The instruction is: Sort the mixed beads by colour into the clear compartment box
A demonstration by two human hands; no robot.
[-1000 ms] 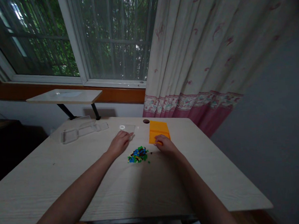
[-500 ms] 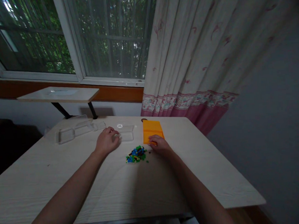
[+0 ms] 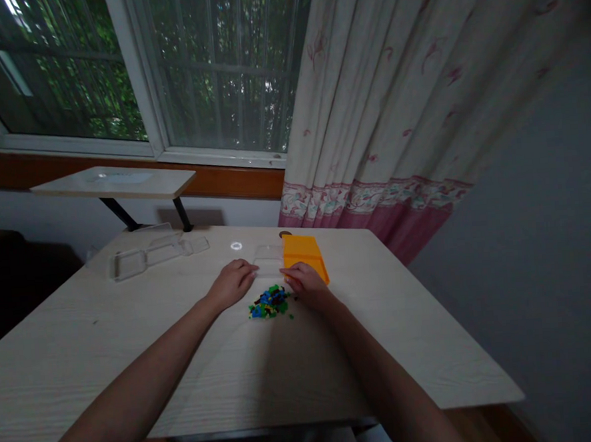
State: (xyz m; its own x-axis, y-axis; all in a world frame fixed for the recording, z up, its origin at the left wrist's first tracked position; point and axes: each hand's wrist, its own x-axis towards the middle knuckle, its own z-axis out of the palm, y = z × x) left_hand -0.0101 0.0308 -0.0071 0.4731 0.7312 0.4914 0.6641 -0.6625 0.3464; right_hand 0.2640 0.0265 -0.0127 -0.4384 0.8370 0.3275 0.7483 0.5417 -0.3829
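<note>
Left hand and right hand flank the clear case mid-frame, fingertips near its edges, grip unclear; best steady it evenly, clear of the coloured pieces below.

A clear, colourless rectangular container lies flat near the far edge of the tabletop, its right side touching or just beside a bright orange case; which cannot be told. The orange case lies flat, a line crossing it, closer to the far right corner. Nearer the front edge, small blue, green, yellow and dark pieces form a loose heap.
</note>
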